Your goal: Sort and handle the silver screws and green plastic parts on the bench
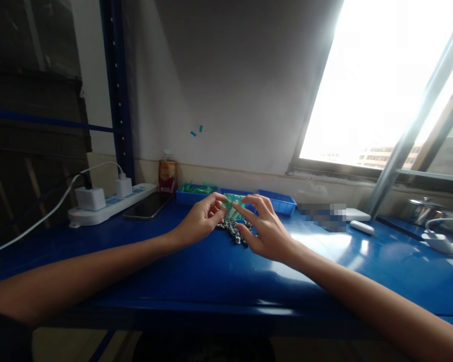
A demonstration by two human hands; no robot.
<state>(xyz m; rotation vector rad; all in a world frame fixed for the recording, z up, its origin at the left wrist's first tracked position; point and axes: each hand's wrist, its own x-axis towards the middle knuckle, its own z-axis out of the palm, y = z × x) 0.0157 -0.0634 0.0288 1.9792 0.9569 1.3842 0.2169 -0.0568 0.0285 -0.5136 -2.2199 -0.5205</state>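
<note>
A small translucent green plastic bag (232, 207) is held up above the tabletop, between my two hands. My left hand (203, 217) pinches its left edge with thumb and fingertips. At its right side, my right hand (266, 223) has its index and middle fingertips on the film, while the thumb sits lower and apart. Just below the bag lies a loose pile of small grey and black parts (234, 232), partly hidden by my hands. Behind the hands stand a blue bin of green bags (196, 190) and a blue bin (277, 202) at right; a third bin between them is mostly covered.
On the blue table (196, 281), a white power strip (109, 206) with plugged chargers and a phone (149, 206) lie at left. A bottle (167, 172) stands by the wall. White devices (361, 228) and a metal pot (423, 210) are at right, below the window.
</note>
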